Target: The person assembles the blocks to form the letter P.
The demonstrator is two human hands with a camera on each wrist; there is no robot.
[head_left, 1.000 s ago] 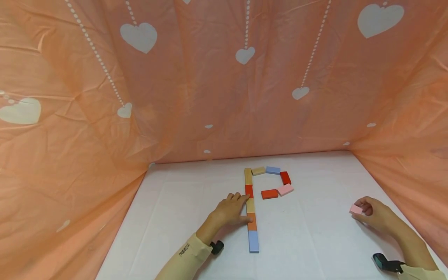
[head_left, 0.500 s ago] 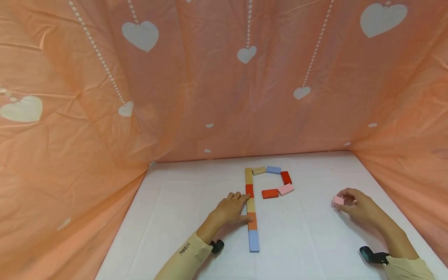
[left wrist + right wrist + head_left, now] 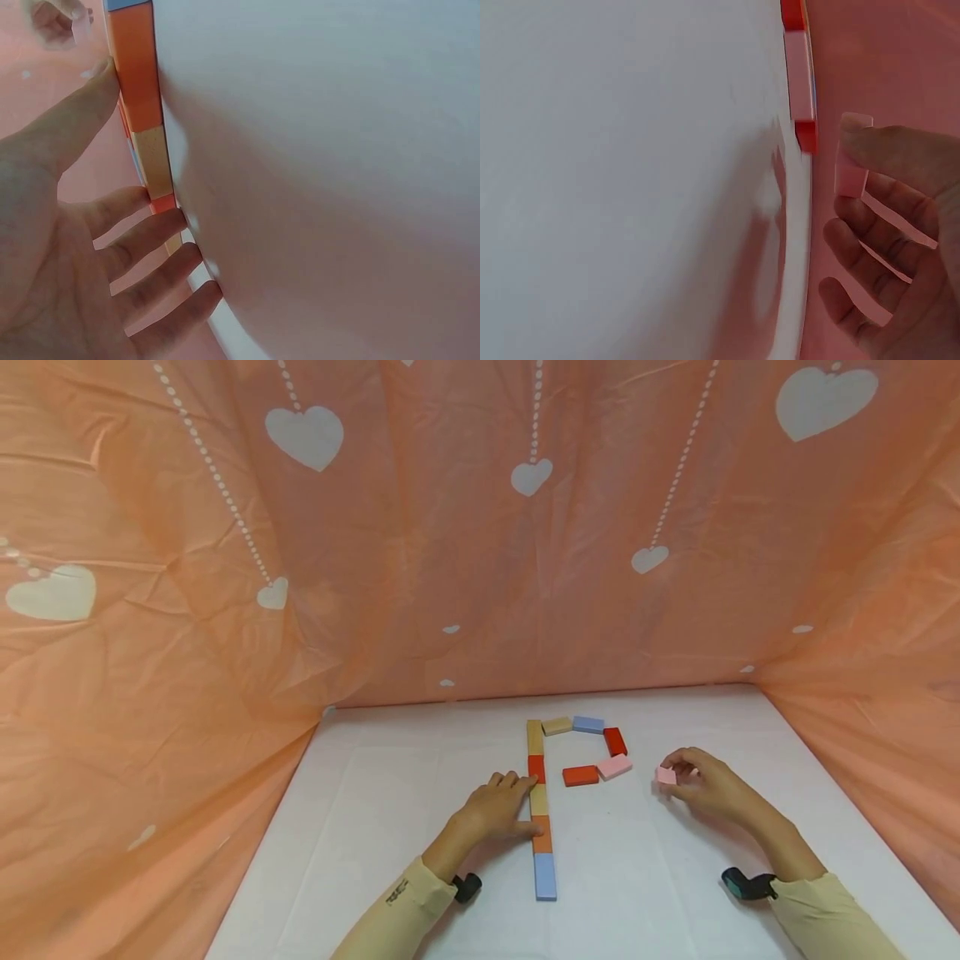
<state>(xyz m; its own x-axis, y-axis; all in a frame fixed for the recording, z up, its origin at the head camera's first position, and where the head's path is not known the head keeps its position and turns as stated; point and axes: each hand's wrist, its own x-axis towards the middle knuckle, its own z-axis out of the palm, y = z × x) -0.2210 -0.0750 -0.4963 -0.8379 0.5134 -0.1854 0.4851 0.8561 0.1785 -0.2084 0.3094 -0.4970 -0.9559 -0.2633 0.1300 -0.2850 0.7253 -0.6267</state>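
Note:
My right hand (image 3: 701,783) pinches a pink block (image 3: 665,776) between thumb and fingers, to the right of the laid blocks; the right wrist view shows this pink block (image 3: 853,155) held above the white surface. My left hand (image 3: 491,810) lies with fingers spread beside a straight column of blocks, its thumb at the orange block (image 3: 542,834) and a fingertip at the red block (image 3: 536,768). A blue block (image 3: 545,877) forms the column's near end. From the far end curves a loop of tan, blue and red blocks, ending with a pink block (image 3: 615,767) and a red block (image 3: 581,776).
A white cloth-covered table (image 3: 375,827) carries the blocks. An orange curtain (image 3: 450,568) with white hearts hangs behind it and along both sides. Between the loop's red end block and the column there is a gap.
My right hand has carried the pink block leftward from the table's right side to near the loop. The left hand stays in place; the laid blocks keep their arrangement.

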